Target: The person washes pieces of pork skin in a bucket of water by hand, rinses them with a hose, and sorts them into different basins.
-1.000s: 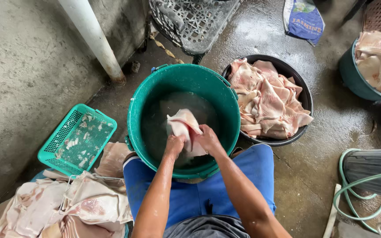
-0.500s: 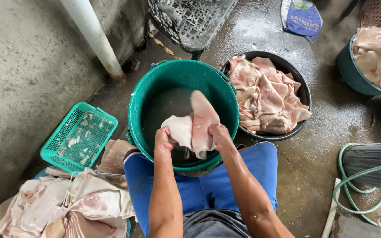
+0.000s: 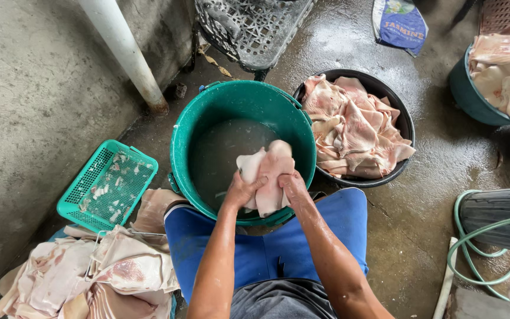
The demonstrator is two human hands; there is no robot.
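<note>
Pale pink skin slab [image 3: 267, 177], wet, folded & floppy, held over near rim of green bucket [image 3: 208, 112] w/ cloudy water. Left hand [image 3: 240, 192] & right hand [image 3: 293, 186]: each grip closed on it. Black tub [image 3: 405, 127] of similar slabs at 2 o'clock.

- The teal tub [image 3: 473, 94] of pale slabs is cut off at the right edge.
- The dark crate [image 3: 249, 26] runs off the top (far side).
- The near-left pile [image 3: 84, 277] leaves the bottom edge.

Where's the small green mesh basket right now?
In the head view, the green mesh basket sits on the floor at the person's left, beside the teal bucket and just above the pile of pale skins.
</note>
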